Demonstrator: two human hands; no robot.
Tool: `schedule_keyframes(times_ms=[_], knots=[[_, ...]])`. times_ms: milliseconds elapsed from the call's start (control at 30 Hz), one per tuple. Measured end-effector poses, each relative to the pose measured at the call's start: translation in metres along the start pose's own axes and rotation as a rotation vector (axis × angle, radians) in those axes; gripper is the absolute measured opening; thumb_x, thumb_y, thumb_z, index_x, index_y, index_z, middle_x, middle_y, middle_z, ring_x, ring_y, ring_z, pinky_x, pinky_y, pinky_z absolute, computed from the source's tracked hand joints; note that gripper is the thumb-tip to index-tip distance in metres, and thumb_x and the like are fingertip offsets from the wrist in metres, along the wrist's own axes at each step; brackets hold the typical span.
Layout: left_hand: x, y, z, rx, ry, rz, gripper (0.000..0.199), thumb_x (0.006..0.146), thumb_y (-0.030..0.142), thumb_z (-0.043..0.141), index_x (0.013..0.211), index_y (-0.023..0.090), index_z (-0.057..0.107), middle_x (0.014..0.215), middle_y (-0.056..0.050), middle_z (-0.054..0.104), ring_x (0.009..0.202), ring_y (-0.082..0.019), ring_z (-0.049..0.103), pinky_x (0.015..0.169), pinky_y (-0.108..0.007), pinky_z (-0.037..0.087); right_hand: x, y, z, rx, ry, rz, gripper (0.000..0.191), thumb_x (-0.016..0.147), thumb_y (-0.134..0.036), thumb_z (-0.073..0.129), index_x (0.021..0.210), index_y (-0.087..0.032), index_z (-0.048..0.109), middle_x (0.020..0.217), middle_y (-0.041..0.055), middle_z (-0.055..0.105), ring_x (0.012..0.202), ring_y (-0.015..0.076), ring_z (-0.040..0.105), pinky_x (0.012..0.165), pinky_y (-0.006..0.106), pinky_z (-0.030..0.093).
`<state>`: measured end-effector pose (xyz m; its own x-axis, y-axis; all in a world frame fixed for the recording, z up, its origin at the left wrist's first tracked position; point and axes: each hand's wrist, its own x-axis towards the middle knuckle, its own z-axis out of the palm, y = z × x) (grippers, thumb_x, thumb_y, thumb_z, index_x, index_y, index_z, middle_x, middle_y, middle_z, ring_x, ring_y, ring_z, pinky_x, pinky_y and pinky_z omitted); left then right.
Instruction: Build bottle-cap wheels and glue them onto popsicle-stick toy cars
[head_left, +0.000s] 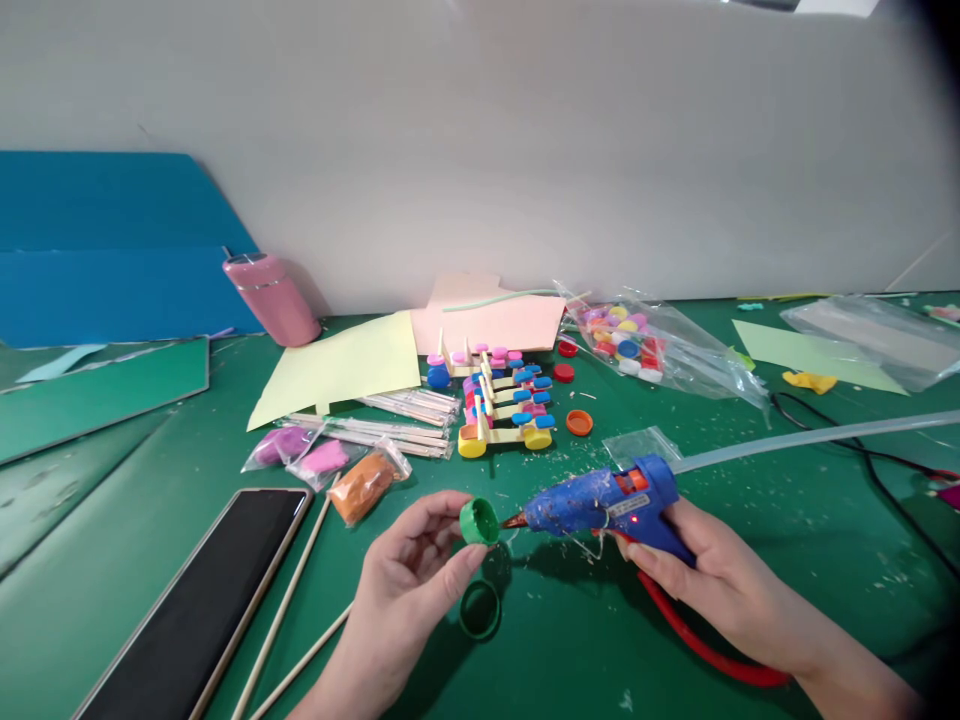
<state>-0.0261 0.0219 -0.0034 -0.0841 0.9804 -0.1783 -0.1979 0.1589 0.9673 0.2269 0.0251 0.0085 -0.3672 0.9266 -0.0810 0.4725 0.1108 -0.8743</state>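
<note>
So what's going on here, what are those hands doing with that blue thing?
A person is holding a blue glue gun in the right hand and a small green cap in the fingers of the left hand. The gun's tip is right by the cap; I can't tell if they touch. A red light glows on the gun. Another green cap lies on the table below, and little colourful stick models stand further back.

Pink btl (277, 305) nr blue brd (112, 295); blk phone (199, 600) at L.
</note>
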Motion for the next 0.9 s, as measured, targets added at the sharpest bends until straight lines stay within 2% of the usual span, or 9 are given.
schedule_keyframes(times_ms=[300,567,733,900], knots=[[0.0007,0.0017,-0.0003,0.022,-0.001,0.014,0.03,0.059,0.022,0.074,0.087,0.017,0.064,0.079,-0.003,0.065,0.072,-0.015,0.061,0.065,-0.022,0.049,-0.0014,-0.0093,-0.0045,-0.065,-0.031,0.016,0.021,0.087,-0.038,0.042,0.096,-0.022,0.053,0.081,0.0021,0.059,0.072,0.0176,0.055,0.066,0.027,0.049],[-0.0004,0.0018,0.0001,0.015,-0.003,0.007,0.031,0.059,0.022,0.074,0.088,0.018,0.064,0.078,-0.003,0.066,0.071,-0.015,0.061,0.064,-0.021,0.049,-0.001,-0.0011,-0.0009,-0.011,-0.008,0.006,0.026,0.087,-0.039,0.042,0.104,-0.022,0.051,0.09,0.0031,0.061,0.079,0.0184,0.058,0.069,0.026,0.049],[-0.0018,0.0021,-0.0005,-0.001,-0.003,0.009,0.03,0.058,0.02,0.075,0.087,0.019,0.065,0.076,-0.001,0.066,0.07,-0.012,0.06,0.062,-0.017,0.049,0.0017,-0.0062,-0.0008,-0.039,0.015,0.009,0.03,0.087,-0.039,0.042,0.11,-0.021,0.049,0.098,0.0053,0.061,0.087,0.0204,0.058,0.076,0.029,0.048],[-0.0009,0.0009,-0.0011,0.009,-0.02,0.007,0.028,0.061,0.021,0.074,0.087,0.02,0.064,0.077,0.0,0.066,0.07,-0.011,0.06,0.063,-0.016,0.048,0.0011,-0.0057,-0.0016,-0.03,0.005,0.007,0.03,0.088,-0.038,0.042,0.114,-0.023,0.049,0.093,0.0026,0.061,0.082,0.0189,0.058,0.073,0.028,0.048]])
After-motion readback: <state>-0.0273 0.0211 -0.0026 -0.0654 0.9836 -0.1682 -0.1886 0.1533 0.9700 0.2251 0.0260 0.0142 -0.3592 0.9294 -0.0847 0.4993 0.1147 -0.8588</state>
